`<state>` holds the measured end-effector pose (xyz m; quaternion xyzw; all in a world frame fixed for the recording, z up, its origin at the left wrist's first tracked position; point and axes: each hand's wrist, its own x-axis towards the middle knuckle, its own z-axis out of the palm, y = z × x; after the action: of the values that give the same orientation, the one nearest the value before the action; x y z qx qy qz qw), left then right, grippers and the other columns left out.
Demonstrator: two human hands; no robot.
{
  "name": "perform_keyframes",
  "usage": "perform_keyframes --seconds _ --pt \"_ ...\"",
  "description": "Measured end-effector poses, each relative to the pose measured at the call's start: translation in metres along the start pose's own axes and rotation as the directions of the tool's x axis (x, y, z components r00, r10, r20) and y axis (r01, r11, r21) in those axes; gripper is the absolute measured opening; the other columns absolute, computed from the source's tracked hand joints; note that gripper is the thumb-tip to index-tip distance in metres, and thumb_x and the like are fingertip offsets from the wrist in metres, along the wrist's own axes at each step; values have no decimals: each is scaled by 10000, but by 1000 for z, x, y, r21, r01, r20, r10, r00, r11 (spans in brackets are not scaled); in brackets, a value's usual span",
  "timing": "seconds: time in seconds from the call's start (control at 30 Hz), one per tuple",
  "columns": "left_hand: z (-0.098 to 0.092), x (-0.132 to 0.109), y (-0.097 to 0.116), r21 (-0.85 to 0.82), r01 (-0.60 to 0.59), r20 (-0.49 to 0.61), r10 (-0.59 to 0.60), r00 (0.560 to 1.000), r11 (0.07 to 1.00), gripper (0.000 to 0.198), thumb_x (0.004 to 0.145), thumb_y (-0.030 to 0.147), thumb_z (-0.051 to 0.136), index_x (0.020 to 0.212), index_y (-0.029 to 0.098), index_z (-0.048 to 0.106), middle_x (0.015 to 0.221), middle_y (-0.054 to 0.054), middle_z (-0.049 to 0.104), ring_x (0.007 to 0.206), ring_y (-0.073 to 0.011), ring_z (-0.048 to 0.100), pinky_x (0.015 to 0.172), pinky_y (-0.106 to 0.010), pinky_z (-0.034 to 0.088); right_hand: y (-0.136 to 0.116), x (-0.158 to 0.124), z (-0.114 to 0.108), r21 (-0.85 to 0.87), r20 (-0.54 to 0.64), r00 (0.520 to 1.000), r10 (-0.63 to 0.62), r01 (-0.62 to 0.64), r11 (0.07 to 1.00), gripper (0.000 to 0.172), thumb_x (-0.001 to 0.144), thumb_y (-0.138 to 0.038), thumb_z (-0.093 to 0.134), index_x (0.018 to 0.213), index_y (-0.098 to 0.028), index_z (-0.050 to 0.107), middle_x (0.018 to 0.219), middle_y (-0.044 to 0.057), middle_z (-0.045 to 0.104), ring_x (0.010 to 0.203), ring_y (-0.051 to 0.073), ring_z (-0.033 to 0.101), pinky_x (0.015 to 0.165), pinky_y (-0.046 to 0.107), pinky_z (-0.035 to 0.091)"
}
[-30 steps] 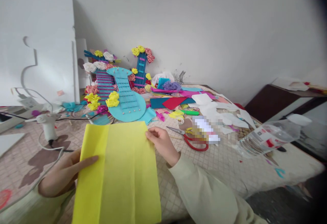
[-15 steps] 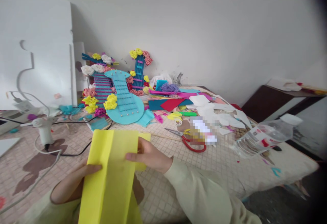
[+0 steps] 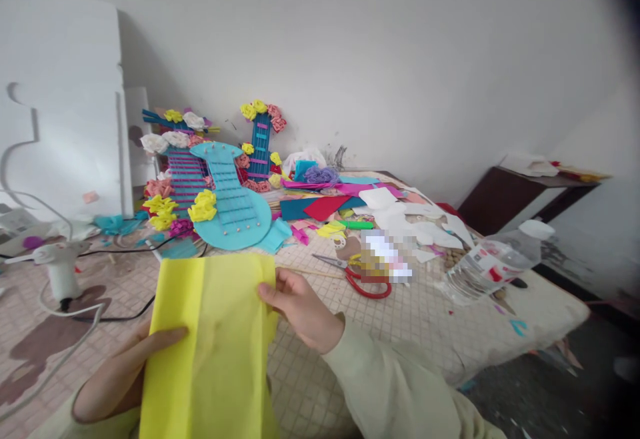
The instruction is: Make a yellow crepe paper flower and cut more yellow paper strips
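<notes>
Between my hands, above the near part of the table, I hold a sheet of yellow crepe-like paper [image 3: 225, 352] with lengthwise fold lines. My left hand [image 3: 135, 365] grips its left side, thumb on the front and fingers hidden behind. At the upper right edge my right hand [image 3: 303, 305] pinches the paper between thumb and fingers. The paper's lower end runs out of view. Red-handled scissors [image 3: 367, 282] lie on the table beyond my right hand, their blades pointing left. A light-blue guitar-shaped board [image 3: 233, 205] with yellow paper flowers [image 3: 203, 207] leans behind the paper.
A white glue gun [image 3: 63, 269] with its cable stands at left, near a large white foam board [image 3: 60, 105]. Coloured paper scraps [image 3: 327, 207], a green marker [image 3: 357, 225] and a tilted clear plastic bottle [image 3: 493, 265] are on the tiled-pattern table [image 3: 425, 332]. One item is pixelated.
My right hand has drawn the paper's right part outward, so the sheet is spread wider and flatter. The view has shifted slightly to the right.
</notes>
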<state>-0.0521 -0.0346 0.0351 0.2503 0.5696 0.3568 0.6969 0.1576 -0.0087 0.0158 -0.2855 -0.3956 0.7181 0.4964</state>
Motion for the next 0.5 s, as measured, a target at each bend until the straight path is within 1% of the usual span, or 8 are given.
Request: perform_keyframes --seconds 0.07,0.13,0.2,0.3,0.37,0.43,0.5 --pt "0 0 0 -25 -27 -10 26 1000 999 1054 424 337 823 1343 208 326 856 -81 746 719 -392 681 577 -445 597 0 2 -1 129 -19 997 69 -66 989 308 587 -359 791 729 -159 605 669 -22 588 624 105 530 602 210 413" --pt "2 -1 1 -21 -63 -32 62 998 998 1022 416 315 829 1318 208 361 856 -93 745 680 -409 678 554 -497 588 0 4 -1 205 -39 994 99 -89 975 285 583 -340 787 673 -157 588 605 -39 543 560 84 480 549 193 376" --pt "4 -3 2 8 -96 -66 96 993 995 985 394 266 835 1277 185 406 834 -111 745 620 -415 673 517 -528 577 0 5 1 234 -59 995 84 -68 970 259 605 -333 763 645 -170 565 567 -55 500 533 81 449 531 194 354" --pt "8 -4 2 26 -131 -114 133 984 991 886 368 201 838 1176 167 476 777 -118 746 578 -388 674 479 -486 578 -2 3 4 241 -37 999 32 -23 970 261 664 -397 707 670 -191 547 591 -43 505 569 115 474 557 230 367" --pt "10 -5 2 22 -152 -129 153 980 988 807 365 189 838 1101 186 509 729 -102 746 575 -374 676 474 -466 579 -4 1 5 183 -8 1000 3 -2 983 271 663 -399 716 743 -200 552 646 -29 533 607 135 502 594 255 386" --pt "11 -5 1 18 -168 -135 169 976 986 729 364 194 839 1027 212 533 698 -84 745 576 -371 677 469 -465 578 -5 0 2 55 -12 998 -56 57 997 284 655 -364 736 809 -201 561 696 -24 541 628 134 506 618 261 392" --pt "11 -6 2 30 -174 -153 177 972 984 663 350 194 840 947 222 554 684 -78 744 541 -353 672 446 -446 574 -6 0 -4 -102 -37 988 -149 145 984 258 700 -376 697 829 -192 571 692 -27 511 617 120 480 590 243 374"
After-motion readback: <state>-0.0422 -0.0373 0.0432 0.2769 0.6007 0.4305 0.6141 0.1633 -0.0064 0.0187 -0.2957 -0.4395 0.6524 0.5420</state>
